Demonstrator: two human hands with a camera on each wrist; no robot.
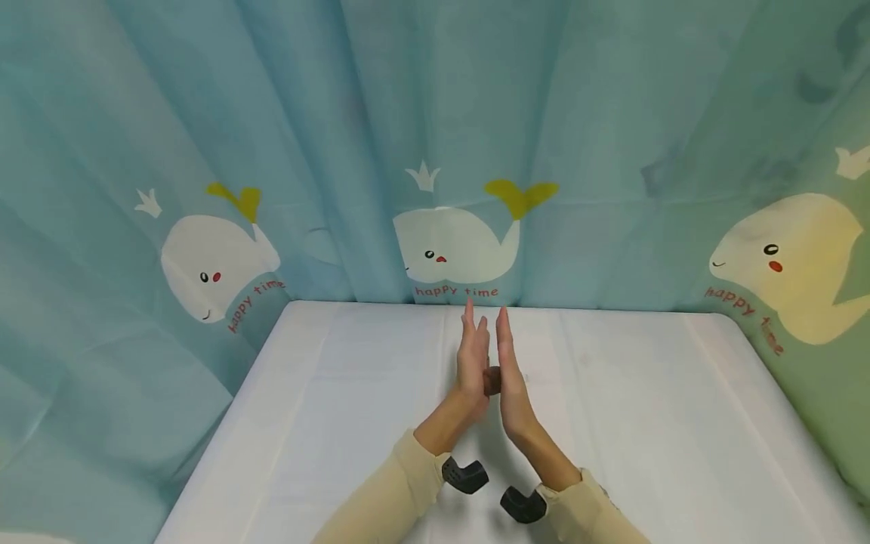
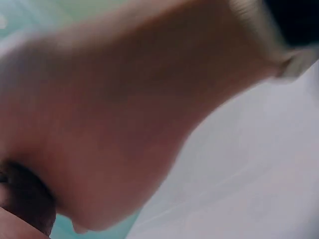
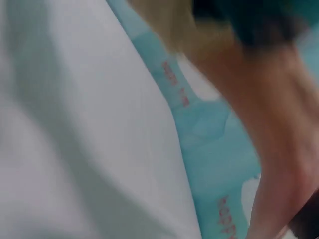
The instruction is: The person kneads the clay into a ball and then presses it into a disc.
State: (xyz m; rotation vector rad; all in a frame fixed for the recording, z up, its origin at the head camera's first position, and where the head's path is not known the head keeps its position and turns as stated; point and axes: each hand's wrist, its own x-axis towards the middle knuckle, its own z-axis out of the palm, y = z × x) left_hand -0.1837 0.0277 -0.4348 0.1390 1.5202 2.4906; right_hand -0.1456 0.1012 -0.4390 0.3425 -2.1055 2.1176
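Observation:
A small dark brown object [image 1: 492,380] sits between the two palms in the head view, and its dark surface [image 2: 31,201] shows at the lower left of the left wrist view. My left hand [image 1: 473,366] is upright with straight fingers, its palm against one side of the object. My right hand [image 1: 514,381] faces it from the other side, fingers straight and pointing away. A gap separates the fingertips. Both wrist views are filled largely by a blurred hand and wrist; most of the object is hidden there.
A white table [image 1: 367,363] lies under the hands. Behind and beside it hangs a blue-green curtain [image 1: 598,151] printed with whales. Black devices stick out at the left cuff [image 1: 465,476] and the right cuff [image 1: 522,505], close to each other.

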